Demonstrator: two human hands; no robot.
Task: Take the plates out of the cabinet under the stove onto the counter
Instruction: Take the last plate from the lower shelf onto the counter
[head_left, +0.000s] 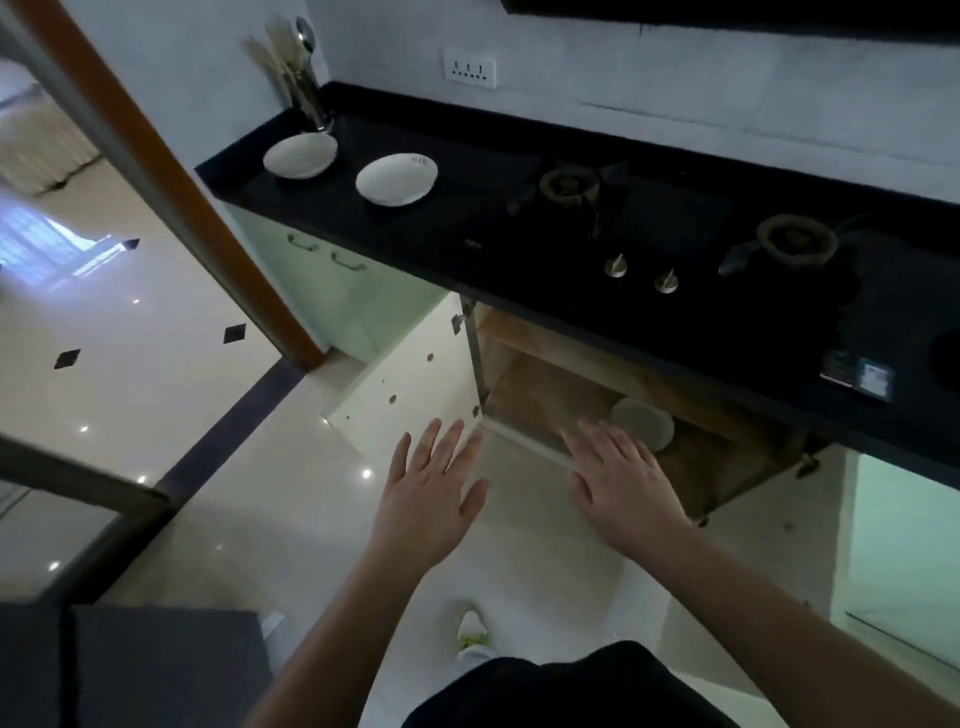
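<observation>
While two round white plates (396, 179) sit far left on the black desk (467, 218), both spread, empty hands, left hand (428, 488) and right hand (621, 483), reach toward the grey round plate (644, 423) in the open wooden cabinet (561, 384); gripping its rim comes next.

Black counter (467, 218): carried two white plates (301, 155) (396, 179) near its left end, utensil holder (306, 98) behind. Cabinet shelf (550, 395) below: bore one grey plate (644, 423).
</observation>
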